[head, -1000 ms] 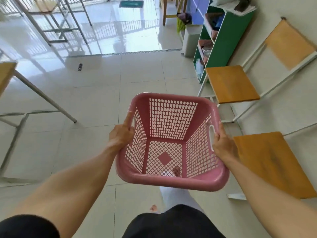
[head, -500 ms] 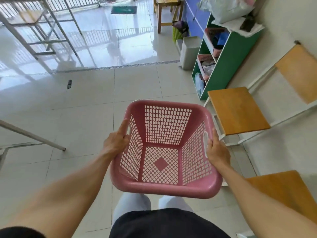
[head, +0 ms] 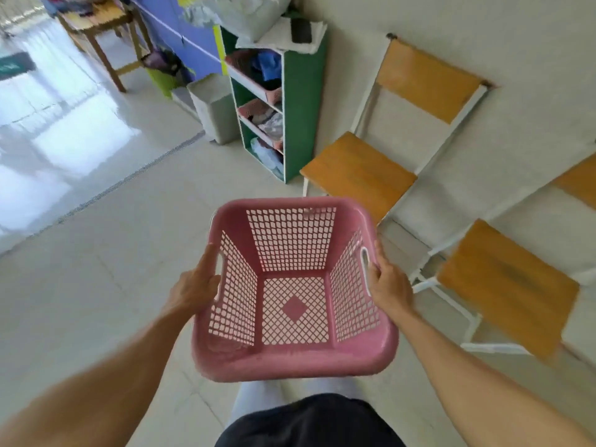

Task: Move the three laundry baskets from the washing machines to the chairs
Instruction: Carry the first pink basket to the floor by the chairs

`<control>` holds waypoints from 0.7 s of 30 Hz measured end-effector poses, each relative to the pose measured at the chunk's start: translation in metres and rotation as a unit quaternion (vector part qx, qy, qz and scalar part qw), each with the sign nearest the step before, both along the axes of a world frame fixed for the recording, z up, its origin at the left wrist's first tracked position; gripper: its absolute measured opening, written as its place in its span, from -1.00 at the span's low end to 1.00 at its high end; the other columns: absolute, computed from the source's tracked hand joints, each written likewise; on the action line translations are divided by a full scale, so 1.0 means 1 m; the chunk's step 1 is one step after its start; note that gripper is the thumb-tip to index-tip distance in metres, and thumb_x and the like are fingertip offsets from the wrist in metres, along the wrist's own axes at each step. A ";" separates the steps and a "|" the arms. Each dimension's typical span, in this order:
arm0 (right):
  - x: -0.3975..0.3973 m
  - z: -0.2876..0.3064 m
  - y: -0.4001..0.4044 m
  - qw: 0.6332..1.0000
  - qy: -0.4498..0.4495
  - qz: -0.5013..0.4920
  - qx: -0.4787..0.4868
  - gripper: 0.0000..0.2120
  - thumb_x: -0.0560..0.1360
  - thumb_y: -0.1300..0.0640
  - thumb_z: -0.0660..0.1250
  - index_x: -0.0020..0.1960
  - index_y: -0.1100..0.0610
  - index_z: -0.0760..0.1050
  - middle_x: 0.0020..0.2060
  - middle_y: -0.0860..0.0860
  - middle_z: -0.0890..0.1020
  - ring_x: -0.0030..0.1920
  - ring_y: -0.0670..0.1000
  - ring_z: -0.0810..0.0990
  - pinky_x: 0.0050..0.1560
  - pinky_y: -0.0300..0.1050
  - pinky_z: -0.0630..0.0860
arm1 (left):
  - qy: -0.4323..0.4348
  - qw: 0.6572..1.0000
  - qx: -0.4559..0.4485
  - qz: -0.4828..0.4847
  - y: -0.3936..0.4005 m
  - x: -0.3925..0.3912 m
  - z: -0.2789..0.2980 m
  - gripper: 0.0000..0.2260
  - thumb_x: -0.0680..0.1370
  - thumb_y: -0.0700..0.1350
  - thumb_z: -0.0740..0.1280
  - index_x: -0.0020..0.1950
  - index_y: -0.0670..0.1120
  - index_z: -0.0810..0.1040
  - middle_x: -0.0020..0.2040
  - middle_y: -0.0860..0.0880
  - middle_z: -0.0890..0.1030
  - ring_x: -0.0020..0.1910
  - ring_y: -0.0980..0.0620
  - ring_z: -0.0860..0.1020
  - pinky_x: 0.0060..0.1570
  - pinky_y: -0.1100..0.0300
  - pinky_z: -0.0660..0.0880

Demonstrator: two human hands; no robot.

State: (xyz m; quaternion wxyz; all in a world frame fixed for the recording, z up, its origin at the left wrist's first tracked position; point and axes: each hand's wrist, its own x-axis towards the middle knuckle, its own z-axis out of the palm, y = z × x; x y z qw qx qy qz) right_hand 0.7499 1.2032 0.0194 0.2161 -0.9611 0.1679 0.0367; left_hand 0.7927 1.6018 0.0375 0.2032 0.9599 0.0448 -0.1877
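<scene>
I hold an empty pink laundry basket (head: 293, 356) with latticed sides in front of my waist, above the floor. My left hand (head: 193, 288) grips its left handle and my right hand (head: 388, 285) grips its right handle. Two chairs with orange wooden seats and white metal frames stand against the wall on the right. The far chair (head: 356, 172) sits just beyond the basket's right corner. The near chair (head: 506, 285) is beside my right forearm. Both seats are bare.
A green shelf unit (head: 303, 108) with clothes and pink bins stands against the wall past the far chair. A grey bin (head: 214, 108) sits to its left, and a wooden table (head: 100, 30) farther back. Pale tiled floor (head: 96, 285) spreads to the left.
The view has swung right and moved forward. The two chairs and the green shelf now appear larger and closer. The basket stays in both hands.
</scene>
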 end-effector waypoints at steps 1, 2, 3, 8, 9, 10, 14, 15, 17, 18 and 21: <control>-0.004 0.001 0.001 1.000 0.005 -0.027 0.010 -0.44 0.68 -0.02 0.03 0.59 -0.27 -0.12 -0.35 0.00 0.45 -0.35 -0.02 0.49 -0.42 -0.18 0.40 | -0.003 1.000 0.008 -0.022 0.001 0.017 -0.003 -0.26 0.60 -0.03 0.24 0.50 0.43 -0.21 0.16 -0.27 0.64 -0.09 -0.23 0.66 -0.11 -0.06 0.62; -0.007 0.002 0.002 0.998 0.014 -0.054 0.017 -0.44 0.67 -0.03 0.03 0.60 -0.26 -0.11 -0.32 0.02 0.47 -0.34 -0.02 0.51 -0.42 -0.17 0.41 | -0.009 0.999 0.007 -0.049 0.000 0.034 -0.005 -0.22 0.59 -0.05 0.25 0.51 0.43 -0.24 0.15 -0.28 0.64 -0.15 -0.23 0.66 -0.17 -0.03 0.63; -0.010 0.000 0.001 0.996 0.029 -0.077 0.022 -0.44 0.68 -0.03 0.02 0.61 -0.25 -0.12 -0.29 0.04 0.49 -0.35 -0.02 0.52 -0.44 -0.18 0.40 | -0.009 0.997 0.007 -0.076 -0.003 0.051 -0.008 -0.18 0.59 -0.07 0.26 0.51 0.43 -0.28 0.12 -0.30 0.65 -0.22 -0.21 0.66 -0.23 -0.02 0.63; -0.008 -0.018 0.007 0.983 0.076 -0.168 0.008 -0.37 0.67 -0.01 0.06 0.59 -0.20 -0.24 -0.11 0.14 0.52 -0.33 0.03 0.57 -0.43 -0.11 0.53 | -0.007 0.988 0.030 -0.151 -0.043 0.120 -0.012 -0.10 0.56 -0.19 0.26 0.51 0.41 -0.32 -0.15 -0.27 0.65 -0.41 -0.13 0.59 -0.41 0.04 0.59; -0.007 -0.022 0.008 0.979 0.081 -0.185 0.007 -0.34 0.67 0.00 0.10 0.59 -0.19 -0.25 -0.06 0.15 0.51 -0.30 0.04 0.58 -0.40 -0.09 0.56 | -0.007 0.986 0.035 -0.163 -0.054 0.130 -0.013 -0.10 0.55 -0.21 0.27 0.53 0.38 -0.30 -0.19 -0.24 0.65 -0.44 -0.09 0.56 -0.45 0.09 0.56; -0.006 -0.026 0.008 0.975 0.089 -0.202 0.010 -0.32 0.67 0.01 0.13 0.59 -0.18 -0.25 -0.01 0.17 0.48 -0.28 0.05 0.58 -0.37 -0.08 0.58 | -0.007 0.984 0.040 -0.175 -0.064 0.138 -0.013 -0.11 0.55 -0.22 0.27 0.55 0.34 -0.27 -0.21 -0.22 0.63 -0.47 -0.04 0.52 -0.48 0.15 0.49; -0.002 -0.031 0.010 0.963 0.117 -0.241 0.024 -0.31 0.66 0.00 0.14 0.59 -0.20 -0.24 0.00 0.15 0.42 -0.28 0.04 0.57 -0.39 -0.12 0.56 | 0.013 0.976 0.066 -0.209 -0.083 0.162 -0.015 -0.17 0.57 -0.20 0.26 0.61 0.22 -0.23 -0.20 -0.25 0.60 -0.48 0.02 0.41 -0.51 0.23 0.30; -0.002 -0.033 0.012 0.961 0.114 -0.249 0.028 -0.32 0.66 -0.01 0.14 0.59 -0.20 -0.23 -0.01 0.15 0.43 -0.30 0.03 0.57 -0.41 -0.13 0.56 | 0.016 0.976 0.063 -0.210 -0.083 0.168 -0.019 -0.18 0.57 -0.19 0.25 0.60 0.23 -0.23 -0.20 -0.24 0.61 -0.47 -0.01 0.45 -0.49 0.23 0.33; 0.002 -0.037 0.013 0.957 0.113 -0.264 0.032 -0.32 0.66 -0.01 0.15 0.59 -0.19 -0.22 -0.02 0.16 0.45 -0.33 0.01 0.55 -0.46 -0.17 0.52 | 0.012 0.976 0.046 -0.211 -0.088 0.179 -0.019 -0.18 0.56 -0.18 0.25 0.58 0.28 -0.21 -0.24 -0.22 0.62 -0.45 -0.08 0.52 -0.46 0.16 0.44; 0.004 -0.039 0.013 0.954 0.117 -0.273 0.033 -0.30 0.65 0.00 0.16 0.59 -0.19 -0.22 -0.03 0.16 0.46 -0.34 0.00 0.54 -0.48 -0.18 0.50 | 0.014 0.977 0.036 -0.208 -0.092 0.184 -0.019 -0.18 0.54 -0.19 0.24 0.58 0.30 -0.19 -0.26 -0.21 0.62 -0.45 -0.10 0.54 -0.45 0.13 0.48; 0.015 -0.044 0.013 0.948 0.141 -0.282 0.048 -0.23 0.64 0.02 0.21 0.59 -0.17 -0.28 -0.04 0.15 0.46 -0.34 -0.01 0.54 -0.49 -0.20 0.46 | 0.021 0.977 0.043 -0.206 -0.099 0.206 -0.035 -0.13 0.51 -0.20 0.26 0.58 0.26 -0.25 -0.22 -0.19 0.62 -0.40 -0.13 0.57 -0.40 0.08 0.51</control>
